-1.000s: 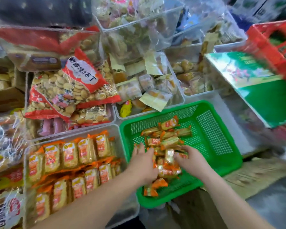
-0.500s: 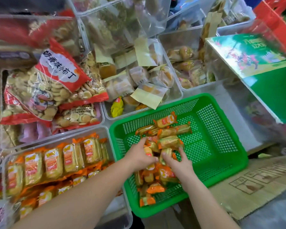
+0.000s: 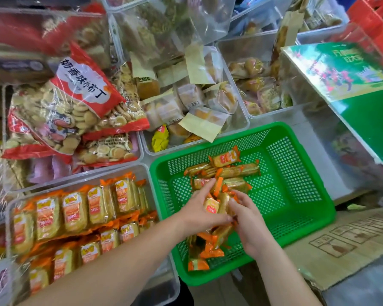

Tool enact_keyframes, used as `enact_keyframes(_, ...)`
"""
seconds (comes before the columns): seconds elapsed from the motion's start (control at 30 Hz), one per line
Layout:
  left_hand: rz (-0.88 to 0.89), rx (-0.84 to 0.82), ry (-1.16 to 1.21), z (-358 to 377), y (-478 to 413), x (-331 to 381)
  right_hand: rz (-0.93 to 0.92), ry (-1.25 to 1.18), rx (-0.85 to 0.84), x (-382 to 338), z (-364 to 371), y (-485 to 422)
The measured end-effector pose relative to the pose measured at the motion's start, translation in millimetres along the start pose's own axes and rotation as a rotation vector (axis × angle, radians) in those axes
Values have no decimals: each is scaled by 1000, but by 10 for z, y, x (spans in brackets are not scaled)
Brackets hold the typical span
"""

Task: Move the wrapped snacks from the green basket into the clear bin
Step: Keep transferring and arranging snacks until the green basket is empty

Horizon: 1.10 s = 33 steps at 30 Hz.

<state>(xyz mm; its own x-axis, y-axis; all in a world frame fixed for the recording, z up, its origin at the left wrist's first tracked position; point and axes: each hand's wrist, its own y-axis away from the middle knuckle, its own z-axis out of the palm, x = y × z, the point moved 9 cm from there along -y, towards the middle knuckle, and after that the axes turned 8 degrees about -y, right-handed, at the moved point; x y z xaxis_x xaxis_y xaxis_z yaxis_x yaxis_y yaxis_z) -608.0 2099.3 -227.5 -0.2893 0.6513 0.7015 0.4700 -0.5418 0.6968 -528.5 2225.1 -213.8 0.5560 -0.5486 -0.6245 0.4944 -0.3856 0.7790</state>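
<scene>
1. Both your hands are inside the green basket [image 3: 296, 168], centre-right of the frame, clamped on one bundle of wrapped snacks [image 3: 217, 206]. Your left hand [image 3: 199, 208] has its fingers curled over the bundle from the left. Your right hand [image 3: 250, 226] pinches it from the right (the wrappers hide how many packs you have).
2. Loose packs [image 3: 232, 171] lie above your hands toward the basket's far wall, and a few more lie below them. Their long axes are mixed, though the upper ones run roughly left-right.
3. Key relation: the clear bin [image 3: 80, 183] sits just left of the basket, in the lower left of the frame. I can't tell whether the walls touch. The carry goes left over the basket's left wall, then the bin's right rim. Your left hand is nearer.
4. The bin already holds rows of the same packs [image 3: 97, 206] on edge, with long axes pointing up-frame. I'd turn the bundle to match before letting go.
5. Room: the bin's lower right corner looks open, while the upper rows look tight.
6. Edges: lift clear of both rims (mesh could snag the wrapper ends). The biscuit bag [image 3: 75, 102] at upper left is out of the path.
</scene>
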Motion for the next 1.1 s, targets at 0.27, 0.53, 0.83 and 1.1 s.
enact_keyframes(0.27,208,203,-116,-210,282,462,-229,16,-19,-399,125,284)
enact_keyframes(0.53,248,319,-74,-466,577,483,-523,144,-97,-612,325,644)
enact_keyframes(0.83,279,425,105,-692,862,505,-553,163,-174,-771,505,818)
enact_keyframes(1.1,295,444,157,-945,1132,310,-718,256,122,-858,506,989)
